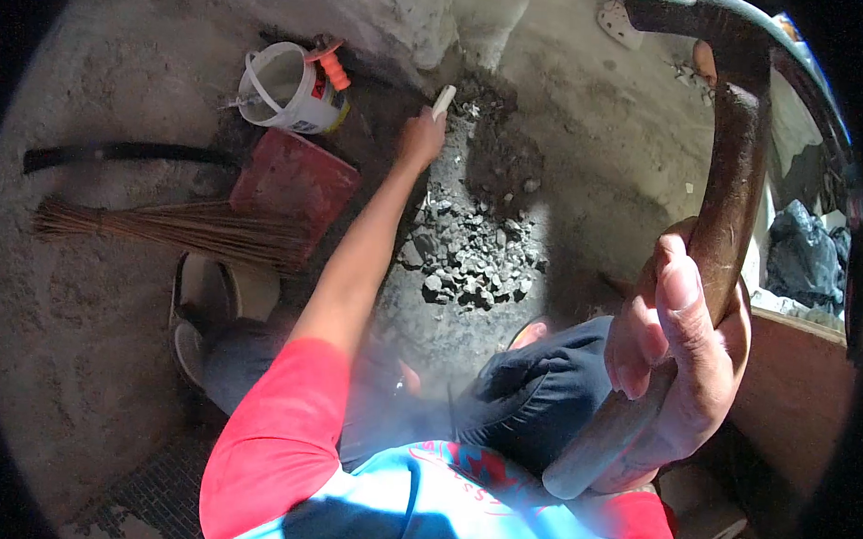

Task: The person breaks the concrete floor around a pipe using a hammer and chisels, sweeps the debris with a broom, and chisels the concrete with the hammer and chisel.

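My right hand (690, 345) is raised close to the camera, its fingers wrapped round the wooden handle of a hammer (734, 166). The dark hammer head is at the top right, partly cut off by the view's edge. Stretched forward over the ground, my left hand (420, 138) is closed on a short pale stick-like piece (444, 101), which pokes out above the fist; its lower part is hidden. Beside that hand is a dark patch of broken ground at the wall's foot. Grey rubble (475, 257) lies in a pile between the hand and my legs.
Left of my arm stand a white bucket (309, 111), with an orange-gripped tool (334, 68) at its rim, and a red dustpan (311, 175). A twig broom (148, 223) and a black strip (131, 153) lie nearby. A dark plastic bag (801, 252) is at right.
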Demonstrator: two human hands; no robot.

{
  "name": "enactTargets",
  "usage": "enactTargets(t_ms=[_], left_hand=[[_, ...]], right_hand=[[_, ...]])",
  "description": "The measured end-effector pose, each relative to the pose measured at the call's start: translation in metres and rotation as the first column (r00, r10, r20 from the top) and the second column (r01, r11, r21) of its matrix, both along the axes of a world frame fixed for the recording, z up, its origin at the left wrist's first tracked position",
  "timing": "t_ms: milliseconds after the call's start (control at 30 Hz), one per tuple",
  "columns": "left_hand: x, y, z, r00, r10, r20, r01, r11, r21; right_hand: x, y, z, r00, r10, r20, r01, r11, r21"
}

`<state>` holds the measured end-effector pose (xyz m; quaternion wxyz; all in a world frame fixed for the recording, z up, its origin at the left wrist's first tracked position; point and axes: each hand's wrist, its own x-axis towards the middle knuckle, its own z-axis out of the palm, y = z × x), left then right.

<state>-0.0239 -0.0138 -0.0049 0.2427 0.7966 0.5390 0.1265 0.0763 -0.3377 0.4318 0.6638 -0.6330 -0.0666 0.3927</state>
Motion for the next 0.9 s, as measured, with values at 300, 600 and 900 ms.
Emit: enactTargets(t_ms=[300,600,900], left_hand=[[0.044,-0.009,0.037,0.992,0.116,0.043,-0.114,0.992,-0.056],[0.068,-0.021,0.055,0.989,0.140,-0.050,-0.148,0.959,-0.241],[0.097,-0.026,0.048,0.958,0.272,0.092,-0.233,0.923,-0.307]], right_hand=[[0.002,0.000,-0.001,0.996,0.088,0.028,-0.089,0.995,0.046],[0.001,0.008,-0.006,0.994,0.075,0.077,-0.076,0.997,0.007],[0.004,0.021,-0.011,0.996,0.068,0.058,-0.068,0.998,-0.009]])
